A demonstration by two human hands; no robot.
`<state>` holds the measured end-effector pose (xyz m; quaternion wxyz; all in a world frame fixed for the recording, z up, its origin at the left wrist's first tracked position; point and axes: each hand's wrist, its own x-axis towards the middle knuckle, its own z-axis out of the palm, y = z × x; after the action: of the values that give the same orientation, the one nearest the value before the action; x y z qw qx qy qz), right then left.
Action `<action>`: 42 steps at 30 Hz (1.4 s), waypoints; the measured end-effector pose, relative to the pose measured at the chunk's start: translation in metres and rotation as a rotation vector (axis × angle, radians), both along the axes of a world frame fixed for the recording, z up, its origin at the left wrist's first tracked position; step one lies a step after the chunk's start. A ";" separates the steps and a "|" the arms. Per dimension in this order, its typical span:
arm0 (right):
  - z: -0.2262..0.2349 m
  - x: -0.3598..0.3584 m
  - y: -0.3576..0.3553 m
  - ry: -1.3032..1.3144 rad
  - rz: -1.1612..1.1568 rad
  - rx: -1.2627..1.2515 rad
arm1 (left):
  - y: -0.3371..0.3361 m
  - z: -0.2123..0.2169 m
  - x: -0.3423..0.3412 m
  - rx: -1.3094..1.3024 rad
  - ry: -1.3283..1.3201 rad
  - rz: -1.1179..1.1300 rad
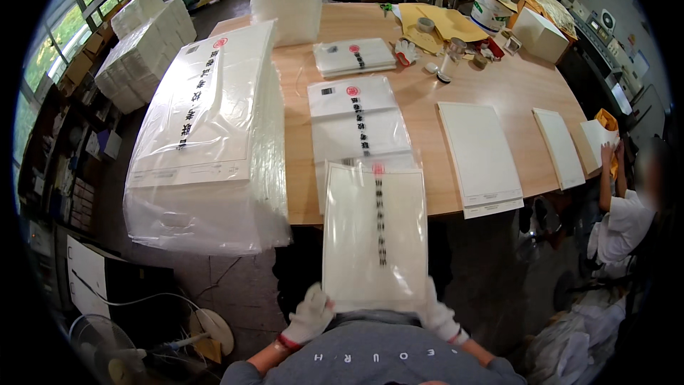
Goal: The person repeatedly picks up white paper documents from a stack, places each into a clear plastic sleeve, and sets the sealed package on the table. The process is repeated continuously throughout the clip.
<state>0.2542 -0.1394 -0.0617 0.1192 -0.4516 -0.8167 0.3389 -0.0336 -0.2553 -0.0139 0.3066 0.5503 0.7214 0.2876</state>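
Note:
In front of my chest is a clear plastic bag [356, 242] with white paper in it, a red round mark and a column of black print showing. My left hand [311, 314], in a white glove with a red cuff, is closed on its lower left corner. At the lower right edge my right hand [440, 316], gloved alike, grips it; its fingertips are partly hidden. The bag's top overlaps a similar flat printed bag [360, 117] on the table. To the left rises a tall stack of filled plastic bags [206, 110].
On the wooden table [420, 93] are a smaller bag pile [354, 55], white paper stacks [479, 150] at the right, and yellow envelopes [445, 23] with tape rolls. A co-worker [623, 221] handles paper at the far right. A fan [107, 346] stands lower left.

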 end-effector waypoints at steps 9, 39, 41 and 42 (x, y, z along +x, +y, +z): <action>0.067 0.005 -0.019 0.102 -0.305 0.027 | 0.002 0.022 0.008 0.057 -0.389 0.240; 0.192 -0.292 0.046 0.935 0.427 -0.944 | 0.005 0.119 -0.277 1.263 -0.806 0.669; 0.159 -0.272 0.047 0.909 0.500 -0.818 | 0.001 0.084 -0.247 1.219 -0.658 0.757; 0.133 -0.258 0.049 0.914 0.561 -0.763 | 0.002 0.042 -0.245 1.212 -0.662 0.847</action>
<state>-0.0036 -0.0908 0.0717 0.1927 -0.0428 -0.5929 0.7807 -0.2783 -0.2533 0.0279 0.0179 0.1873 0.4591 0.8682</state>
